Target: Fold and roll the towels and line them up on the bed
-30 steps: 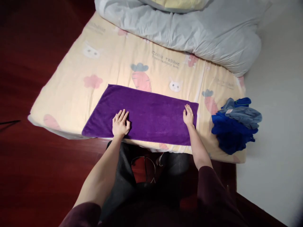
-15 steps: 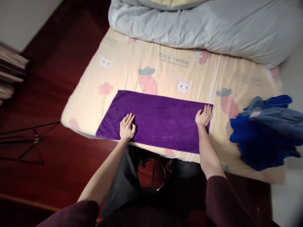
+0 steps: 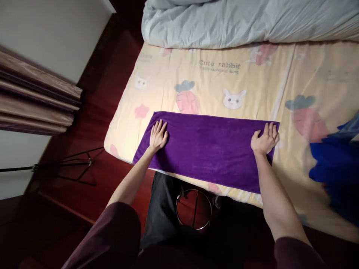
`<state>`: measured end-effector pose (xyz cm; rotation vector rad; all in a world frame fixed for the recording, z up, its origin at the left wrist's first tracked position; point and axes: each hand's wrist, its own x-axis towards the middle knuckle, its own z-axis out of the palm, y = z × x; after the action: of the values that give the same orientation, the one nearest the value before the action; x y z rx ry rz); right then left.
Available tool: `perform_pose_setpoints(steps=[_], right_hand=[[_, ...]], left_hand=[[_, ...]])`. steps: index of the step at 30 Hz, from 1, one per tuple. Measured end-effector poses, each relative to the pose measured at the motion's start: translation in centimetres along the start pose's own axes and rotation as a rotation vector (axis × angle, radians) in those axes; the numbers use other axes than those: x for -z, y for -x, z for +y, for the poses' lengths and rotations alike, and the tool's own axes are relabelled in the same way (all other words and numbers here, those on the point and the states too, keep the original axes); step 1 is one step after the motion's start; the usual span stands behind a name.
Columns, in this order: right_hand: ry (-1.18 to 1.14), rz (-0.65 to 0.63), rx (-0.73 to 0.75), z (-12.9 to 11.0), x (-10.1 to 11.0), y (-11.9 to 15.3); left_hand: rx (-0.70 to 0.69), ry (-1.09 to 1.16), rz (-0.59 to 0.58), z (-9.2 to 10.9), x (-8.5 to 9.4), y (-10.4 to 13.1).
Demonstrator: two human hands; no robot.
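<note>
A purple towel [image 3: 207, 145] lies spread flat along the near edge of the bed, its long side running left to right. My left hand [image 3: 158, 135] is open, palm down on the towel's left part, fingers pointing away from me. At the right end, my right hand [image 3: 265, 139] rests open on the towel close to its far right corner. Neither hand grips the cloth. Under both sits a yellow bed sheet [image 3: 165, 89] printed with carrots, rabbits and lettering.
A grey quilt [image 3: 196, 28] is bunched across the back of the bed. Blue clothing [image 3: 333, 160] is heaped at the right. On the left stand a black tripod [image 3: 89, 163] and a striped curtain [image 3: 36, 97]. A round metal ring [image 3: 211, 213] shows below between my legs.
My left hand has slid across the towel toward its far left corner. My right hand stays at the right end. The view has turned left, showing more curtain and less blue clothing.
</note>
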<state>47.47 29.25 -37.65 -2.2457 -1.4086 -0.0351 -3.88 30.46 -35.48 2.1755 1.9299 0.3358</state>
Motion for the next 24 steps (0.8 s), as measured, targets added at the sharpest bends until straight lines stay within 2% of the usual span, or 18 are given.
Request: perform_pose_setpoints(steps=[3,6,11,18,21,24], right_hand=[[-0.013,-0.005,0.005,0.0,-0.1,0.0],[-0.009,-0.010,0.004,0.1,-0.3,-0.1],[0.026,-0.033,-0.013,0.1,-0.4,-0.1],[0.060,-0.042,-0.014,0.2,-0.5,-0.1],[0.068,-0.033,-0.012,0.3,-0.6,-0.2],[0.069,-0.035,-0.012,0.3,-0.5,-0.2]], left_hand=[[0.114,0.008,0.074,-1.2,-0.4,-4.1],[0.151,0.020,0.113,-1.9,-1.0,-6.1],[0.126,0.044,0.144,-2.4,-1.1,-6.1],[0.193,0.030,0.211,-1.8,-0.8,-5.7],[0.161,-0.007,0.200,-1.7,-0.4,-6.2],[0.156,-0.030,0.196,-2.6,0.5,-7.7]])
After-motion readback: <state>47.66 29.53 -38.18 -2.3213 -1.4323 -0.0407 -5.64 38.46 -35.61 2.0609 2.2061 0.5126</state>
